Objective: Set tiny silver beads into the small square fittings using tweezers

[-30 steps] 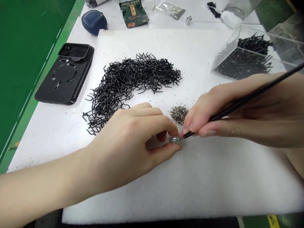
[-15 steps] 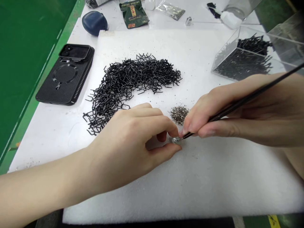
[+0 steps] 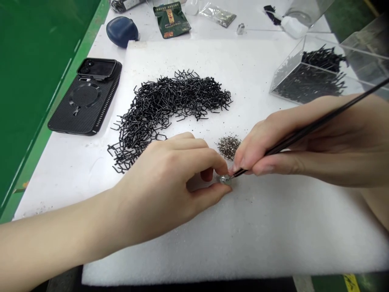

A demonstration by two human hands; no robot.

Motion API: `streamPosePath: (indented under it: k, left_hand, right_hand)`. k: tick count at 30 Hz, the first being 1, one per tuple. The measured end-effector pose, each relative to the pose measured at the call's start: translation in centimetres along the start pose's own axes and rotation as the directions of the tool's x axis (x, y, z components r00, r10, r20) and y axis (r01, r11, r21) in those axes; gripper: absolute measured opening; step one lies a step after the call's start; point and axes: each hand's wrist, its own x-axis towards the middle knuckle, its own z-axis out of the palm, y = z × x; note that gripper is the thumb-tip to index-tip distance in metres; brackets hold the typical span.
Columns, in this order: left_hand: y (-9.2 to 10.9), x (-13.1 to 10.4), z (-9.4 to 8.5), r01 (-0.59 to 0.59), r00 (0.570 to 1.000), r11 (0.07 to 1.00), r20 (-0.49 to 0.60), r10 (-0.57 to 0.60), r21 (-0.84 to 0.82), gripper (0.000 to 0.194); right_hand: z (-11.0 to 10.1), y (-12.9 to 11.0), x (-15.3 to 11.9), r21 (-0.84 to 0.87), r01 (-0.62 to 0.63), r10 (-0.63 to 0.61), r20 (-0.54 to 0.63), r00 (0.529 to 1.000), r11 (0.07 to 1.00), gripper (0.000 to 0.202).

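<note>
Between thumb and fingertips, my left hand (image 3: 179,174) is closed on a small shiny metal piece (image 3: 224,179), whose details are mostly hidden. My right hand (image 3: 291,150) pinches a thin dark tool (image 3: 310,129), which looks like tweezers. Its pointed tip meets the metal piece or lies right beside it; I cannot tell which. Just behind the fingertips is a small heap of tiny metallic bits (image 3: 228,147). A curved pile of short bent black pieces (image 3: 170,99) spreads beyond my left hand. Under both hands lies a white foam sheet (image 3: 261,227).
A black phone in a case (image 3: 83,97) lies at the left, near a dark blue rounded object (image 3: 122,31). Behind are a green packet (image 3: 171,20), a clear bag (image 3: 217,15) and a small metal block (image 3: 240,28). A clear box (image 3: 282,81) at the right holds black pieces.
The view has shifted very slightly. Both hands keep the same grip on the metal piece and the tool, with no clear movement between them.
</note>
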Motion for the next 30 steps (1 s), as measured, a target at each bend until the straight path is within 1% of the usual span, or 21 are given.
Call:
streamPosePath:
  k: [5,8,14,16,18,20,21,23,25,27,29,30]
  left_hand:
    - [-0.1,-0.1,0.0,0.003,1.0,1.0,-0.004,-0.003,-0.004,0.008]
    - [-0.1,-0.1,0.1,0.005,1.0,1.0,-0.011,-0.005,0.003,0.009]
    - [-0.1,0.0,-0.1,-0.013,1.0,1.0,-0.016,0.013,-0.005,0.007]
    - [-0.2,0.0,0.1,-0.011,1.0,1.0,-0.011,0.011,0.001,0.007]
    - [-0.6,0.0,0.4,-0.034,0.999,0.999,-0.041,0.033,-0.014,0.008]
    - [-1.1,0.0,0.9,-0.079,0.993,0.996,-0.096,0.075,-0.038,0.01]
    - [-1.3,0.0,1.0,-0.083,0.991,0.996,-0.108,0.078,-0.041,0.011]
    - [-1.6,0.0,1.2,-0.096,0.989,0.995,-0.117,0.091,-0.042,0.013]
    - [-1.6,0.1,1.1,-0.092,0.99,0.995,-0.114,0.087,-0.04,0.014]
    - [-1.3,0.2,0.7,-0.077,0.993,0.996,-0.092,0.073,-0.038,0.014]
    - [-1.0,0.2,0.3,-0.052,0.997,0.998,-0.055,0.05,-0.036,0.013]
    - [-0.9,0.2,0.1,-0.039,0.999,0.999,-0.034,0.038,-0.034,0.013]
  right_hand:
    - [0.3,-0.2,0.2,-0.007,-0.015,0.014,-0.037,0.999,1.0,0.012]
    - [0.2,-0.1,0.4,-0.016,-0.007,0.007,-0.027,1.0,1.0,0.01]
    - [0.4,-0.2,0.6,0.018,-0.003,0.004,-0.031,0.999,1.0,0.015]
    - [0.3,-0.3,0.5,0.017,0.031,-0.029,-0.072,0.997,0.999,0.015]
    - [-0.2,-0.5,0.2,-0.055,0.074,-0.083,-0.172,0.982,0.996,0.013]
    - [-1.3,-0.6,-0.1,-0.226,0.086,-0.145,-0.261,0.954,0.97,0.013]
    - [-1.9,-0.7,-0.4,-0.328,0.07,-0.166,-0.274,0.947,0.942,0.013]
    - [-3.4,-1.0,-0.9,-0.476,0.022,-0.16,-0.252,0.954,0.879,0.011]
    - [-4.8,-1.3,-1.4,-0.547,-0.002,-0.126,-0.198,0.972,0.837,0.01]
    - [-5.8,-1.4,-1.9,-0.592,0.037,-0.125,-0.108,0.986,0.805,0.006]
    - [-6.4,-1.6,-2.3,-0.626,0.094,-0.13,-0.011,0.991,0.774,0.022]
    - [-6.5,-1.6,-2.5,-0.64,0.099,-0.119,0.012,0.993,0.762,0.031]
